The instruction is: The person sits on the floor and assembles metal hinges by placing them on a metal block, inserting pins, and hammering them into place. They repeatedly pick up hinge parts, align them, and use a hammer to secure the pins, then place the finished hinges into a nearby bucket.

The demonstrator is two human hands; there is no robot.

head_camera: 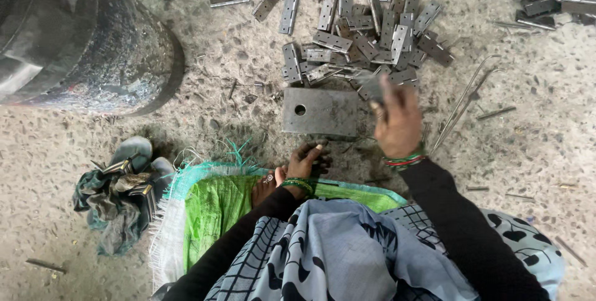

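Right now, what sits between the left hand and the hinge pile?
Head view: the flat steel block with one drilled hole lies between left hand and hinge pile; right hand hovers at its edge.

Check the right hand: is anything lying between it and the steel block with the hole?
Nothing visible. The right hand, gripping a blurred hinge, hovers at the right edge of the steel block, whose top is bare. The hinge pile lies behind it; the left hand rests at its near edge.

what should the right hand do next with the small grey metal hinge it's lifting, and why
Probably bring the small grey metal hinge back onto the flat dark steel block with a round hole. The right hand holds it just past the block's right edge, above the heap of loose hinges, while the left hand waits at the block's near side.
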